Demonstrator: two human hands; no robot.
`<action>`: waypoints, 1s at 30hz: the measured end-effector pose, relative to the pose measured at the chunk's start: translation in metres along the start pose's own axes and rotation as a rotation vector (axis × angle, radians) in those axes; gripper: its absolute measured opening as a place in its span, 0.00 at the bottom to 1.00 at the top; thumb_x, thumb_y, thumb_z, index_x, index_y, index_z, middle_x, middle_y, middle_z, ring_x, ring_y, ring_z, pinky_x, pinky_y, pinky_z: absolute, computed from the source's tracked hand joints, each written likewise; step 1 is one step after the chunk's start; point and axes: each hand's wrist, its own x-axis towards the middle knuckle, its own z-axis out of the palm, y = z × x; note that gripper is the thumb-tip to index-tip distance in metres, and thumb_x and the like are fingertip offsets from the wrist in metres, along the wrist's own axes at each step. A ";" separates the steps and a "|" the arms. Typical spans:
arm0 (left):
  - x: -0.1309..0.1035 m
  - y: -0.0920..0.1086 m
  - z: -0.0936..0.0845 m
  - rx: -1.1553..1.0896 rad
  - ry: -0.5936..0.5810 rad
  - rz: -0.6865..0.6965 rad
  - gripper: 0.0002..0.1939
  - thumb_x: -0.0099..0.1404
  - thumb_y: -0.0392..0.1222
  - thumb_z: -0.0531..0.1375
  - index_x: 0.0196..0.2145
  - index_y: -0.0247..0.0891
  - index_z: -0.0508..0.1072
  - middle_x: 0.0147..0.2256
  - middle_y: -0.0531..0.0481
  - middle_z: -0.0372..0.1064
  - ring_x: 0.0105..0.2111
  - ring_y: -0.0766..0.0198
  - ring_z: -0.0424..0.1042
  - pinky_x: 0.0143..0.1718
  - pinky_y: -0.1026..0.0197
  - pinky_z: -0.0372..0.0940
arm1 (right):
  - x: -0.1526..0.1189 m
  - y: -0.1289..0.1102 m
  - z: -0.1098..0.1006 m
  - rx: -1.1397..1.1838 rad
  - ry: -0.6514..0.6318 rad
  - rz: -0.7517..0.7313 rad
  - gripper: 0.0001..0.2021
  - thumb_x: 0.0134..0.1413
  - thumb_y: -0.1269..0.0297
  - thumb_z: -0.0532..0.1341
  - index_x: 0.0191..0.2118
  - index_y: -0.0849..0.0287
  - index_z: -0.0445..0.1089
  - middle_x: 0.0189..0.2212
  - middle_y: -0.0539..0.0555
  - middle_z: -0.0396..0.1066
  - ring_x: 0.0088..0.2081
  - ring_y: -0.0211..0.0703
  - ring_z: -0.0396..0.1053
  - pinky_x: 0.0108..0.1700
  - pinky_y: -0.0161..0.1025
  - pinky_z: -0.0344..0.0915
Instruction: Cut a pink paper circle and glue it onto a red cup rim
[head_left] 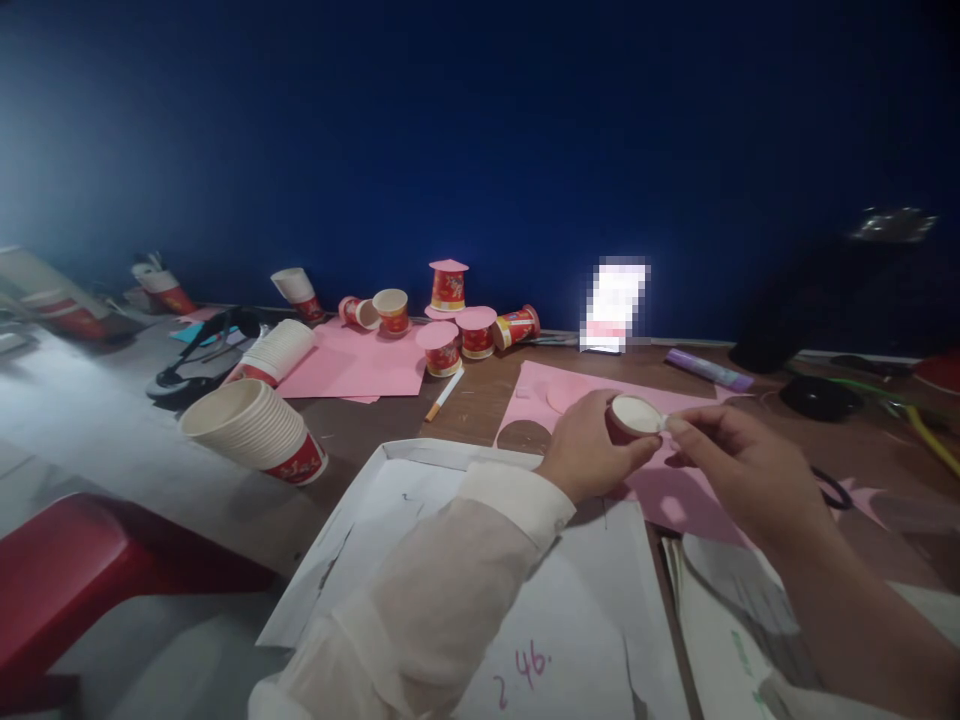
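My left hand is wrapped around a small dark red paper cup, whose pale round end faces up. At the cup's right edge, my right hand pinches a tiny whitish bit that is too small to name. Under both hands lies a cut sheet of pink paper with a round hole in it. A pink paper disc rests on it just behind my left hand.
Red paper cups with pink discs stand at the back, beside pink sheets. Stacked paper cups lean at the left near a red stool. A lit phone, a purple tube and a white cardboard tray are around.
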 end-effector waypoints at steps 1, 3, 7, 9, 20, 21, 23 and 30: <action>0.000 0.000 0.000 -0.025 -0.016 -0.008 0.21 0.59 0.49 0.67 0.48 0.43 0.69 0.47 0.50 0.74 0.45 0.58 0.73 0.46 0.55 0.68 | 0.000 0.000 0.000 0.023 -0.003 0.021 0.13 0.50 0.52 0.68 0.34 0.55 0.75 0.29 0.51 0.77 0.27 0.44 0.76 0.34 0.39 0.69; -0.001 0.002 0.000 -0.031 -0.021 -0.031 0.21 0.59 0.49 0.67 0.48 0.43 0.69 0.46 0.50 0.75 0.44 0.58 0.74 0.44 0.56 0.68 | 0.001 0.000 0.001 0.071 -0.006 0.066 0.12 0.49 0.53 0.68 0.34 0.56 0.75 0.29 0.51 0.77 0.28 0.44 0.77 0.34 0.39 0.70; -0.003 0.008 0.000 0.049 0.019 -0.043 0.23 0.57 0.54 0.68 0.46 0.43 0.69 0.45 0.49 0.75 0.44 0.55 0.74 0.44 0.54 0.68 | 0.003 0.001 0.002 0.119 0.027 0.116 0.12 0.47 0.53 0.68 0.34 0.56 0.75 0.29 0.50 0.77 0.27 0.43 0.78 0.32 0.37 0.72; -0.004 0.009 0.000 0.077 0.035 -0.038 0.24 0.57 0.56 0.68 0.45 0.42 0.69 0.44 0.48 0.75 0.44 0.55 0.73 0.45 0.54 0.68 | 0.003 0.001 0.002 0.121 0.045 0.128 0.13 0.45 0.53 0.68 0.33 0.56 0.76 0.29 0.49 0.77 0.26 0.43 0.78 0.31 0.36 0.72; -0.006 0.007 0.006 0.125 0.105 0.002 0.26 0.55 0.58 0.69 0.44 0.41 0.68 0.42 0.47 0.74 0.43 0.53 0.72 0.45 0.51 0.67 | 0.001 -0.002 0.001 0.033 0.105 0.145 0.08 0.45 0.56 0.67 0.31 0.53 0.76 0.27 0.48 0.78 0.29 0.48 0.80 0.38 0.42 0.71; -0.006 0.007 0.006 0.132 0.116 0.002 0.27 0.55 0.59 0.69 0.44 0.41 0.68 0.42 0.46 0.73 0.43 0.53 0.72 0.46 0.51 0.67 | 0.001 -0.002 0.001 0.027 0.117 0.141 0.09 0.45 0.56 0.67 0.31 0.53 0.76 0.27 0.47 0.77 0.29 0.48 0.80 0.38 0.43 0.71; -0.005 0.006 0.006 0.147 0.138 -0.010 0.27 0.55 0.59 0.69 0.43 0.41 0.68 0.42 0.46 0.73 0.44 0.52 0.72 0.46 0.51 0.66 | 0.001 -0.001 0.001 0.026 0.149 0.139 0.10 0.46 0.53 0.67 0.32 0.53 0.76 0.27 0.47 0.77 0.29 0.48 0.79 0.37 0.42 0.70; -0.005 0.006 0.003 0.159 0.152 -0.004 0.26 0.55 0.59 0.69 0.42 0.41 0.69 0.43 0.45 0.72 0.45 0.53 0.70 0.46 0.52 0.65 | 0.001 -0.001 0.002 0.089 0.106 0.128 0.16 0.44 0.47 0.68 0.34 0.54 0.76 0.29 0.48 0.76 0.27 0.46 0.78 0.32 0.40 0.71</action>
